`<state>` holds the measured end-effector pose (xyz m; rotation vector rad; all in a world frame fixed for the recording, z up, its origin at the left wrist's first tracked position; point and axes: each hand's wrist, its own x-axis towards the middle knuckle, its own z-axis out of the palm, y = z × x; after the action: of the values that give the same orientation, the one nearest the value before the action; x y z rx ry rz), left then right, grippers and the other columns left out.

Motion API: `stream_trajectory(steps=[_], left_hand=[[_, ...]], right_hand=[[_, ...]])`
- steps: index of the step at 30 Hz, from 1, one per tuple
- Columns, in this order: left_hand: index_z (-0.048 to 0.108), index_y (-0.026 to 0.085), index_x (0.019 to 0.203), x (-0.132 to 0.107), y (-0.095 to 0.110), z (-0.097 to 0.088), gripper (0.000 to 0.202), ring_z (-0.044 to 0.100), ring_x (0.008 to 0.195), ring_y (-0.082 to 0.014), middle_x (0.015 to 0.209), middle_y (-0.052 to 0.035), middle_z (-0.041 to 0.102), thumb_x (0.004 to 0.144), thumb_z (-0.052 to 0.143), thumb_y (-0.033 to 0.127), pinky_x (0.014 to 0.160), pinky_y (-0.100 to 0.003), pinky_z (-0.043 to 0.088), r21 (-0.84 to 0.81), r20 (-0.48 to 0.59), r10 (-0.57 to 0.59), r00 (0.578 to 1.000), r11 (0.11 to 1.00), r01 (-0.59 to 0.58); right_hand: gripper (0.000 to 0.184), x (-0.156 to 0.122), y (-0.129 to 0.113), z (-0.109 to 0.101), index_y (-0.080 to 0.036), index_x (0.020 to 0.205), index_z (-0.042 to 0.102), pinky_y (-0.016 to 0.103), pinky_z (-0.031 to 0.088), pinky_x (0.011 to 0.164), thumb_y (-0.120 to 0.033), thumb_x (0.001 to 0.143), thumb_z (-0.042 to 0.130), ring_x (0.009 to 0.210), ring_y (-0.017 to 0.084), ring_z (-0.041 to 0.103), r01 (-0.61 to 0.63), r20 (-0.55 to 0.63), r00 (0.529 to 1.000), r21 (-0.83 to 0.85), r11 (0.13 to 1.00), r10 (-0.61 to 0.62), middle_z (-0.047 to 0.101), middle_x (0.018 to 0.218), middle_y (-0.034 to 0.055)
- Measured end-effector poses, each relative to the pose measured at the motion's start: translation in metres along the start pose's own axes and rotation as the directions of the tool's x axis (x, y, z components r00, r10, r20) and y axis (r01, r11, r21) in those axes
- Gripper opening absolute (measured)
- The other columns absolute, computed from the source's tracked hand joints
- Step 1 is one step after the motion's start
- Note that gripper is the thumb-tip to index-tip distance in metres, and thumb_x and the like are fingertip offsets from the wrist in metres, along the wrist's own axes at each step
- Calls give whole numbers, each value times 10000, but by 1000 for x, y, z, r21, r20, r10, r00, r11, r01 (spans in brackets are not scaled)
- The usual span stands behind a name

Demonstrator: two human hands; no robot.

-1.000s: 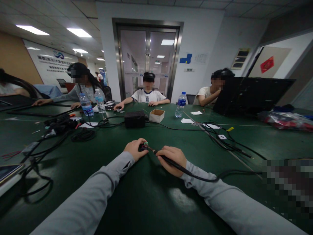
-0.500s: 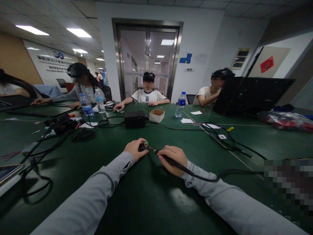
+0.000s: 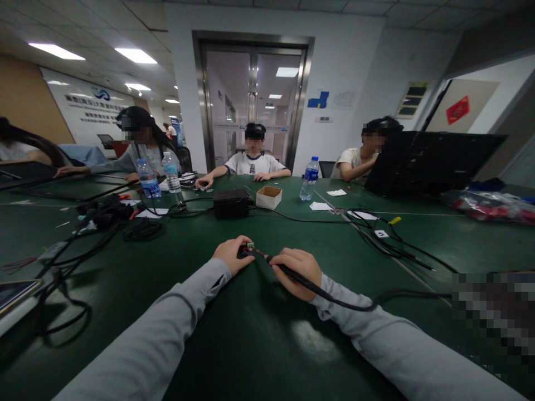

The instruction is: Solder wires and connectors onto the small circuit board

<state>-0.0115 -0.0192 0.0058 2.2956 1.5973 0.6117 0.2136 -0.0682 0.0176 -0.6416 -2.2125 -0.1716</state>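
Note:
Near the middle of the green table (image 3: pixel 234 345), my left hand (image 3: pixel 231 256) is closed around a small black part with a green circuit board (image 3: pixel 250 245) at its edge. Thin red wires show beside the board, too small to make out well. My right hand (image 3: pixel 297 272) grips a soldering iron (image 3: pixel 288 270) by its black handle, pen-fashion. Its metal tip points left and meets or nearly meets the board; I cannot tell which. From the handle a black cord trails to the right over my right sleeve.
Beyond my hands stand a black box (image 3: pixel 231 203), an open cardboard box (image 3: pixel 268 197) and a water bottle (image 3: pixel 310 179). Tangled cables (image 3: pixel 144 229) lie left, more cables (image 3: pixel 388 245) right. A phone (image 3: pixel 19 295) rests at the left edge. Several people sit around, one person (image 3: pixel 256 161) opposite.
Both hands keep nearly the same place and hold, with the iron's tip still at the circuit board. The whole view has shifted very slightly.

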Motion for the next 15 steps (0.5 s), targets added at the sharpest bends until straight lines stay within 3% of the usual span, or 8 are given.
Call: stream_trajectory(steps=[9,12,15], left_hand=[[567,248,1136,0,-4,1,389,601,1105,-233,1158,-41,666,774,639,374,975,-363,463,-7,-7,21,1000,1000,-21],[582,232,1131,-1,-17,-6,395,585,1096,-249,1148,-65,656,771,639,384,989,-391,446,40,-19,36,999,999,-35],[586,222,1141,-11,-44,-24,421,585,1089,-256,1140,-79,659,763,633,402,1006,-404,431,80,-6,17,1000,997,-16]], right_hand=[[136,-2,1,-1,-199,922,630,250,462,644,-219,929,495,662,135,605,-29,2,1000,44,999,29,664,792,40],[130,-1,2,-2,-198,918,629,248,469,639,-216,927,501,657,134,607,-32,-9,999,60,998,32,663,788,41],[117,-1,3,-2,-197,918,625,245,470,632,-208,925,508,660,134,608,-41,-3,999,85,996,41,659,787,42]])
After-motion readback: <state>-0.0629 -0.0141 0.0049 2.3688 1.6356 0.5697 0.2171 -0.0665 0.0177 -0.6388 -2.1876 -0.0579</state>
